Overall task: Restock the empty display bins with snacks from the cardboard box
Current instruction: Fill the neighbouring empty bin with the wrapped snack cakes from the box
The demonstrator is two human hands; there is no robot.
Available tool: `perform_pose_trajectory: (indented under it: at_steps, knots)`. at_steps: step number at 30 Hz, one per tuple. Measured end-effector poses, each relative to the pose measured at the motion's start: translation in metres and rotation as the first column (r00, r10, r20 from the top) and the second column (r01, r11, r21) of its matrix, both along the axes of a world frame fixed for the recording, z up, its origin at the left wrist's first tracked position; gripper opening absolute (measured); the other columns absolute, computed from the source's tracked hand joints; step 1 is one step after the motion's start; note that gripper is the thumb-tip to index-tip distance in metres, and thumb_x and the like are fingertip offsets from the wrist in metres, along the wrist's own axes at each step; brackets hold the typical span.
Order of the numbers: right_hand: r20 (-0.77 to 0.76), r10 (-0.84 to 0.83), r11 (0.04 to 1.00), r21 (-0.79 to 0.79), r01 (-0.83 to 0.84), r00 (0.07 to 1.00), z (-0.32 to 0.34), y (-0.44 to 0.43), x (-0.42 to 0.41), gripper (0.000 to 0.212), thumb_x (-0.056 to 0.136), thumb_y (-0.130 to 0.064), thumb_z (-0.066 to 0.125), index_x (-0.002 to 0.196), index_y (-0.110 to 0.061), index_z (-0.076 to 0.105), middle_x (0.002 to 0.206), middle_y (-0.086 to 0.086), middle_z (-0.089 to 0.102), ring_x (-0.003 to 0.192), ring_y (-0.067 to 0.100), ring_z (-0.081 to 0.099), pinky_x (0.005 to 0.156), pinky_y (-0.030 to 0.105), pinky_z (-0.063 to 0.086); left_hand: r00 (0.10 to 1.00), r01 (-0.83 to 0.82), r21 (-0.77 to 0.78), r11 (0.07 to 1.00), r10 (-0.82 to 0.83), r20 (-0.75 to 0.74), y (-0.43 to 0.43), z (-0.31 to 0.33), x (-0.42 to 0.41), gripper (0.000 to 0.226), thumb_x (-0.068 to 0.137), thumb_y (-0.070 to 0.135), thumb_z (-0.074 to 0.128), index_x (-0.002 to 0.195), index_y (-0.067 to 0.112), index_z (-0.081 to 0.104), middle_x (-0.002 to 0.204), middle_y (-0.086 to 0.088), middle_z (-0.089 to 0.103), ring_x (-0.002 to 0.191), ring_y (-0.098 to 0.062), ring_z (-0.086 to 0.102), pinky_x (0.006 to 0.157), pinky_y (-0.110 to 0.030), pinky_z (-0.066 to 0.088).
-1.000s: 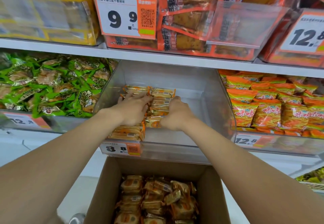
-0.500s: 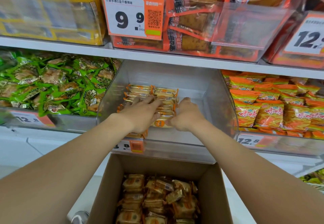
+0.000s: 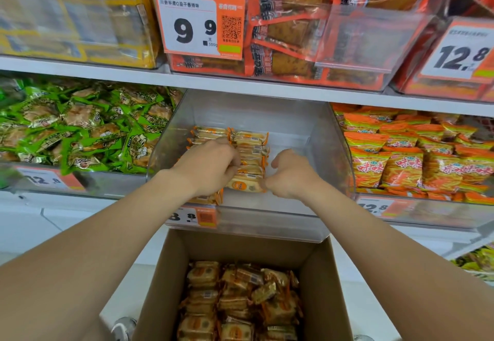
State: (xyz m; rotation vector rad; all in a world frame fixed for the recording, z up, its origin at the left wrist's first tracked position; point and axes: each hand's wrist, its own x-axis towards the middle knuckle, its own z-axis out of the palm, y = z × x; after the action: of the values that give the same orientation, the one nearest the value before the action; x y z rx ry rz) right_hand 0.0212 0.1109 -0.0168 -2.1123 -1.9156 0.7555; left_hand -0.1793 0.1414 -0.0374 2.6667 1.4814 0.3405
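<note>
A clear display bin [image 3: 294,127] on the middle shelf holds two short rows of orange-and-cream snack packs [image 3: 250,151] along its left side. My left hand [image 3: 208,169] lies on the left row, with its fingers curled down over the packs. My right hand [image 3: 291,175] is just right of the rows, loosely curled with the thumb raised. Its fingertips touch the end of the front pack [image 3: 244,185]. Below the shelf stands the open cardboard box [image 3: 320,287], with several of the same packs [image 3: 235,300] piled inside.
A bin of green packets [image 3: 80,127] sits to the left and a bin of orange bags [image 3: 406,159] to the right. The shelf above carries red-orange packs [image 3: 294,20] and yellow ones [image 3: 66,20]. Price tags [image 3: 192,216] hang on the bin fronts.
My right hand has drawn a little to the right, off the side of the stack. My left hand has stayed on the packs, its fingers curling further over them.
</note>
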Motion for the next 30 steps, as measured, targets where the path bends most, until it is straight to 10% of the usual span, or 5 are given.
perform_pose_trajectory:
  at_steps: [7, 11, 18, 26, 30]
  knots:
    - [-0.037, 0.121, 0.908, 0.408, -0.096, 0.992, 0.03, -0.051, 0.004, 0.012, 0.093, -0.021, 0.06, 0.096, -0.022, 0.071, 0.069, -0.005, 0.07, 0.064, 0.008, 0.065, 0.067, 0.025, 0.055, 0.987, -0.069, 0.12, 0.99, 0.05, 0.154, -0.042, 0.031, 0.006, 0.013, 0.09, 0.031, 0.061, 0.099, 0.034, 0.07, 0.09, 0.012, 0.064, 0.086, -0.017, 0.065, 0.075, -0.044, 0.059]
    - [-0.082, 0.332, 0.915, 0.268, -0.3, 0.94, 0.05, -0.118, 0.008, 0.017, 0.088, -0.015, 0.06, 0.077, -0.022, 0.072, 0.054, -0.009, 0.064, 0.052, 0.005, 0.058, 0.056, 0.014, 0.046, 0.952, 0.076, -0.106, 0.991, -0.041, 0.302, -0.106, 0.065, 0.012, 0.004, 0.084, 0.027, 0.069, 0.082, 0.028, 0.067, 0.06, 0.006, 0.062, 0.06, -0.008, 0.06, 0.062, -0.031, 0.052]
    - [0.17, 0.544, 0.839, -0.148, -0.524, 0.822, -0.034, -0.176, 0.016, 0.016, 0.093, -0.029, 0.057, 0.083, -0.024, 0.068, 0.077, -0.007, 0.063, 0.071, 0.008, 0.059, 0.073, 0.039, 0.06, 0.97, 0.112, -0.602, 0.791, -0.217, -0.105, -0.151, -0.019, 0.012, 0.013, 0.099, 0.031, 0.062, 0.101, 0.027, 0.074, 0.086, 0.015, 0.069, 0.08, -0.008, 0.064, 0.071, -0.029, 0.051]
    - [0.252, 0.379, 0.906, -0.3, -0.3, 0.891, -0.162, -0.179, 0.017, 0.022, 0.101, -0.021, 0.053, 0.08, -0.023, 0.048, 0.084, -0.001, 0.052, 0.077, 0.021, 0.057, 0.065, 0.035, 0.047, 0.947, -0.302, -0.667, 0.681, 0.133, -0.293, -0.172, -0.184, -0.002, 0.017, 0.104, 0.022, 0.053, 0.109, 0.011, 0.066, 0.114, -0.009, 0.067, 0.102, -0.028, 0.066, 0.076, -0.035, 0.05]
    - [0.251, 0.289, 0.911, -0.37, -0.184, 0.924, -0.205, -0.175, 0.018, 0.01, 0.103, -0.016, 0.053, 0.107, -0.013, 0.061, 0.099, 0.003, 0.06, 0.093, 0.027, 0.064, 0.076, 0.039, 0.057, 0.884, -0.467, -0.592, 0.657, 0.363, -0.295, -0.17, -0.235, -0.011, 0.034, 0.101, 0.021, 0.056, 0.134, 0.011, 0.059, 0.145, -0.012, 0.048, 0.124, -0.034, 0.056, 0.102, -0.045, 0.052]
